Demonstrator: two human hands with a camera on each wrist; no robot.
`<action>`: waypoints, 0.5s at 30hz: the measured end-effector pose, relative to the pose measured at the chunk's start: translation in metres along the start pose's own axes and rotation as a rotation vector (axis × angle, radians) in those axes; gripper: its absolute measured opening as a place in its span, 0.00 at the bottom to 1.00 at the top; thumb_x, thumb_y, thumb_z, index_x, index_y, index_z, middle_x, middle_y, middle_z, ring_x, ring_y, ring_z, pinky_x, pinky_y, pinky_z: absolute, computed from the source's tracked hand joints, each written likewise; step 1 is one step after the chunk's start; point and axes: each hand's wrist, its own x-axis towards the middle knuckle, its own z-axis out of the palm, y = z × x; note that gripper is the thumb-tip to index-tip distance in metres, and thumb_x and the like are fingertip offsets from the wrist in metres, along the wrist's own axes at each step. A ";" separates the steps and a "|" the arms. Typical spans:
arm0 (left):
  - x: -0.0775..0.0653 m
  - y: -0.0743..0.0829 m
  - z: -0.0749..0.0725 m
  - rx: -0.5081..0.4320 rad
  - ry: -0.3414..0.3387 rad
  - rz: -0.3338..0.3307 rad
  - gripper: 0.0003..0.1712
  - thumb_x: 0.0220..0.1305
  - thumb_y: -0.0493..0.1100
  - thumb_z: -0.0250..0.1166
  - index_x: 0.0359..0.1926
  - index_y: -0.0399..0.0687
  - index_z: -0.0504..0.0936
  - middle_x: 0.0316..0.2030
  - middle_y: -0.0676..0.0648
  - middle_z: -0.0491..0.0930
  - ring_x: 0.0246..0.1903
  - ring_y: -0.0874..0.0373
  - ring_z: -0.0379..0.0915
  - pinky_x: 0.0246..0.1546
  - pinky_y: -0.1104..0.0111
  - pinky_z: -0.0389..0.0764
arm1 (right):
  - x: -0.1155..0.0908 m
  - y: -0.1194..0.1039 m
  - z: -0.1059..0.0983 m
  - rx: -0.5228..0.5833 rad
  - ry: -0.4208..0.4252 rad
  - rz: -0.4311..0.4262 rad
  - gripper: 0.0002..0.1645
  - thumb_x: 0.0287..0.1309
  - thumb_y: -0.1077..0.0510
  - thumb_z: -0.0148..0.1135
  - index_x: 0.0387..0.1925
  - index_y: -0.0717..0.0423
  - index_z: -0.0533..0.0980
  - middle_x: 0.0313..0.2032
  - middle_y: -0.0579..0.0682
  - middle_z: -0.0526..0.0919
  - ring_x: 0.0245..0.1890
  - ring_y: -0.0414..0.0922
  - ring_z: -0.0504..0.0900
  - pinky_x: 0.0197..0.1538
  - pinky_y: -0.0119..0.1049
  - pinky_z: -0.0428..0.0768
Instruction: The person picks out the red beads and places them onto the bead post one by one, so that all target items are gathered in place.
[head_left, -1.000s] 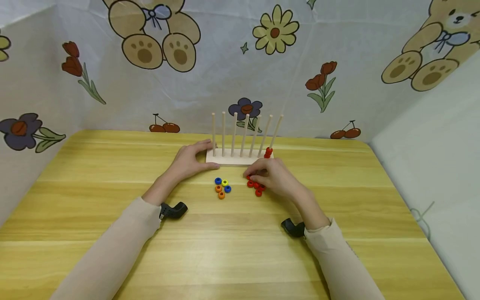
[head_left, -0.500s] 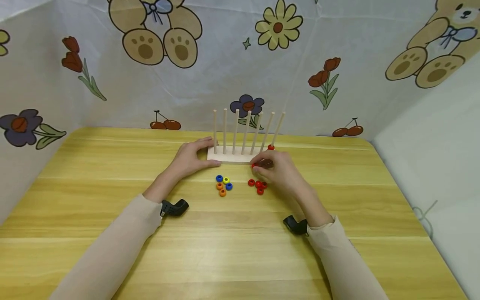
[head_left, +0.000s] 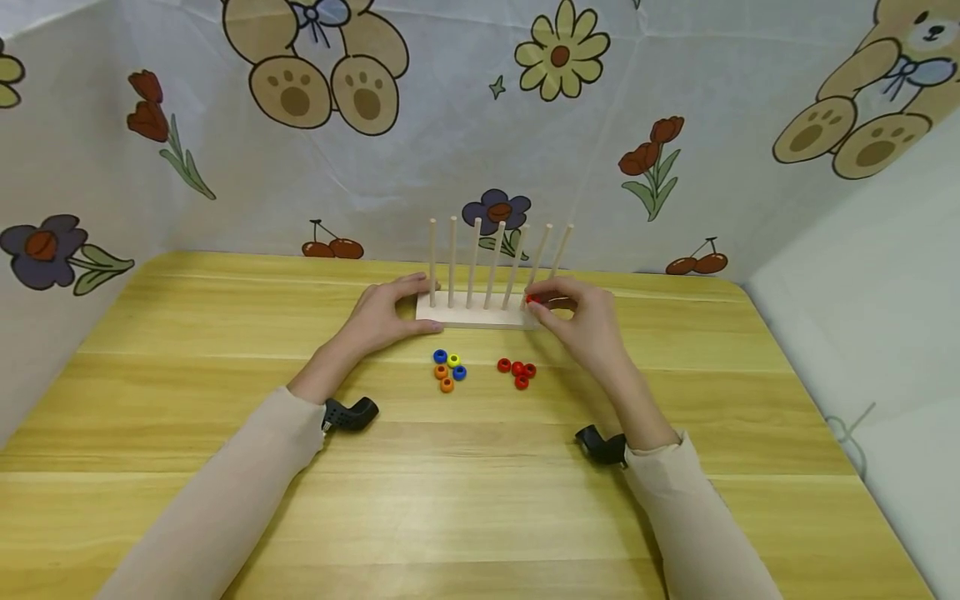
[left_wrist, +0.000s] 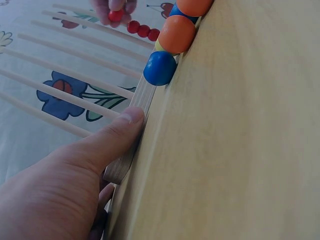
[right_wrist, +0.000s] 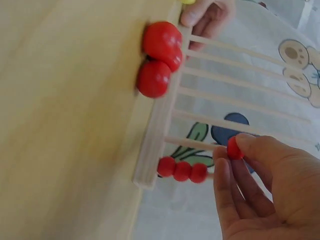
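A pale wooden stand [head_left: 480,315] with a row of upright pegs stands near the back of the table. My left hand [head_left: 375,318] grips its left end, thumb on the front edge and fingers behind. Between thumb and fingertips my right hand [head_left: 588,321] pinches a red bead [right_wrist: 234,148], up beside the pegs at the right end. Three red beads [right_wrist: 182,171] are stacked at the foot of the rightmost peg, which passes behind the right fingers in the right wrist view. The other pegs are bare.
Several loose red beads [head_left: 517,368] lie in front of the stand. Left of them sits a cluster with orange beads [head_left: 447,385], blue beads [head_left: 460,373] and one yellow bead [head_left: 453,361]. A printed cloth [head_left: 420,183] hangs behind the table [head_left: 450,500].
My right hand picked a red bead from the loose group and carried it up and right to the end pegs. My left hand keeps its hold on the stand.
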 end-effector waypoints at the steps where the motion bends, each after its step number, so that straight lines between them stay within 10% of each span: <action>1: 0.000 0.000 0.000 0.001 0.001 0.000 0.45 0.55 0.62 0.81 0.72 0.60 0.78 0.79 0.47 0.66 0.79 0.40 0.58 0.80 0.40 0.54 | 0.000 0.000 -0.002 0.010 0.023 0.001 0.11 0.67 0.63 0.71 0.50 0.60 0.87 0.45 0.55 0.91 0.47 0.51 0.89 0.58 0.52 0.87; 15: 0.001 -0.001 0.000 -0.002 -0.007 -0.002 0.45 0.55 0.63 0.81 0.72 0.60 0.79 0.78 0.48 0.67 0.79 0.39 0.58 0.79 0.39 0.53 | 0.005 -0.021 -0.034 0.139 0.384 -0.144 0.13 0.65 0.66 0.72 0.50 0.60 0.88 0.46 0.58 0.91 0.44 0.36 0.88 0.54 0.26 0.85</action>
